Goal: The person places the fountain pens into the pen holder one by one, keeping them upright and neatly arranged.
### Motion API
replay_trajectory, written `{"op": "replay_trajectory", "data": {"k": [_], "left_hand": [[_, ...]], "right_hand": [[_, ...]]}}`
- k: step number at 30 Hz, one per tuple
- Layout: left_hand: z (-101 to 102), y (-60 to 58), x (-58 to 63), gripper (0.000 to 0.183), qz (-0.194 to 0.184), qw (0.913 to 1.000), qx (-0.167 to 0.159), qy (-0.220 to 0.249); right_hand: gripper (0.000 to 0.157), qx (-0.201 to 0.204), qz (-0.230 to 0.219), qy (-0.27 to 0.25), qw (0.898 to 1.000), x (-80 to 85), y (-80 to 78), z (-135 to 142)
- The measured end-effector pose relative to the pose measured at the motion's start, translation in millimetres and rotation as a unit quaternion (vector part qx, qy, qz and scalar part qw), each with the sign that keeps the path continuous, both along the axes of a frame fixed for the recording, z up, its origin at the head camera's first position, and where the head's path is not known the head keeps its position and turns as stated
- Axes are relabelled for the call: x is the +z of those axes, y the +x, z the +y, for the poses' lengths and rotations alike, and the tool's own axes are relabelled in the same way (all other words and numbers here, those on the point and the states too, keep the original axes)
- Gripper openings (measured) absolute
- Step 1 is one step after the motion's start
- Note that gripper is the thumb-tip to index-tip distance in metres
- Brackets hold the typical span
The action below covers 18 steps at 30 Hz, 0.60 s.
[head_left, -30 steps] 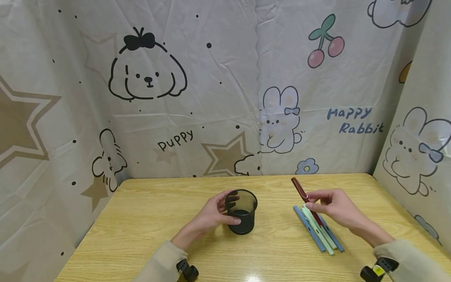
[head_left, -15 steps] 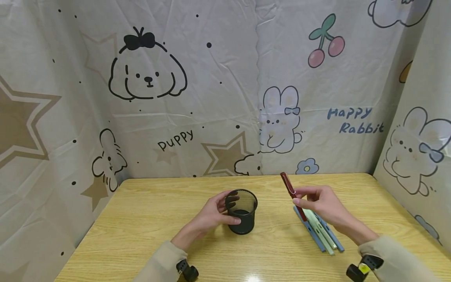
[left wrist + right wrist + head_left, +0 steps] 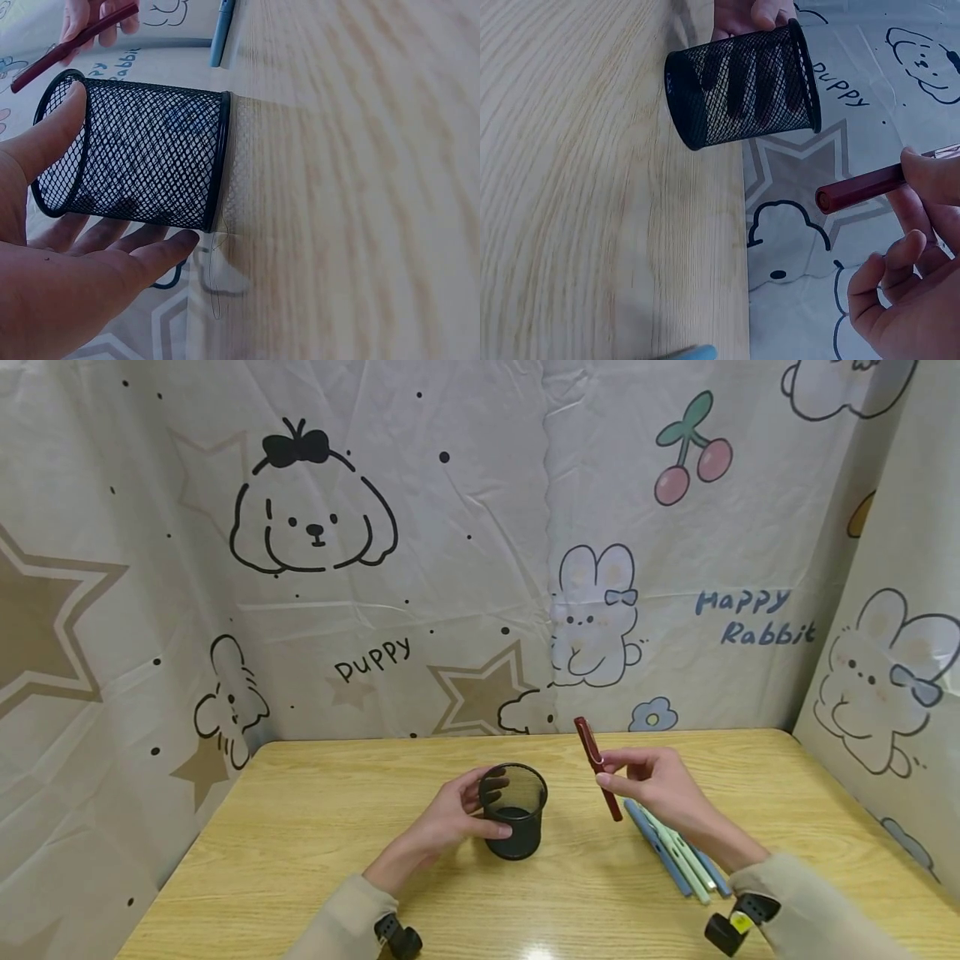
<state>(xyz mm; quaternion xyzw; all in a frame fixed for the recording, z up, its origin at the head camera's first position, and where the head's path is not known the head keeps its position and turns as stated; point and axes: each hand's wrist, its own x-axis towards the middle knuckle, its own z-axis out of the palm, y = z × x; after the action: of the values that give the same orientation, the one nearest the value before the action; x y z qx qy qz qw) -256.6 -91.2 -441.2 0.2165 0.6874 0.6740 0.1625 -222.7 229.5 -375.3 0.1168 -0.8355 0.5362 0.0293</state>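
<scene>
My left hand (image 3: 444,817) holds a black mesh pen holder (image 3: 522,842) upright on the table. Its thumb lies along the near side, while the fingers go round the far side, as the left wrist view (image 3: 154,150) also shows. Above the table, to the right of the holder, my right hand (image 3: 663,787) pinches a dark red pen (image 3: 587,739) between thumb and fingers. The pen slants, with its clip end up; its lower tip (image 3: 826,199) is apart from the holder. Below my right hand lie several blue and green pens (image 3: 684,858), partly covered by the wrist.
The wooden table (image 3: 315,827) ends at the back against a printed cloth (image 3: 450,552) that also hangs at both sides. Each wrist wears a small black camera on a strap, like the right wrist camera (image 3: 726,933).
My right hand has lifted the red pen away from the other pens and carried it left, towards the pen holder. The left hand and the holder have stayed in place.
</scene>
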Motion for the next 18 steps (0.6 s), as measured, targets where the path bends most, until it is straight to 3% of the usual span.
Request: {"op": "replay_trajectory", "data": {"k": [18], "left_hand": [[0,0.9,0.8,0.084,-0.002,1.0000,-0.002,0.005]], "right_hand": [[0.027,0.002,0.031,-0.014,0.999,2.3,-9.3,-28]]}}
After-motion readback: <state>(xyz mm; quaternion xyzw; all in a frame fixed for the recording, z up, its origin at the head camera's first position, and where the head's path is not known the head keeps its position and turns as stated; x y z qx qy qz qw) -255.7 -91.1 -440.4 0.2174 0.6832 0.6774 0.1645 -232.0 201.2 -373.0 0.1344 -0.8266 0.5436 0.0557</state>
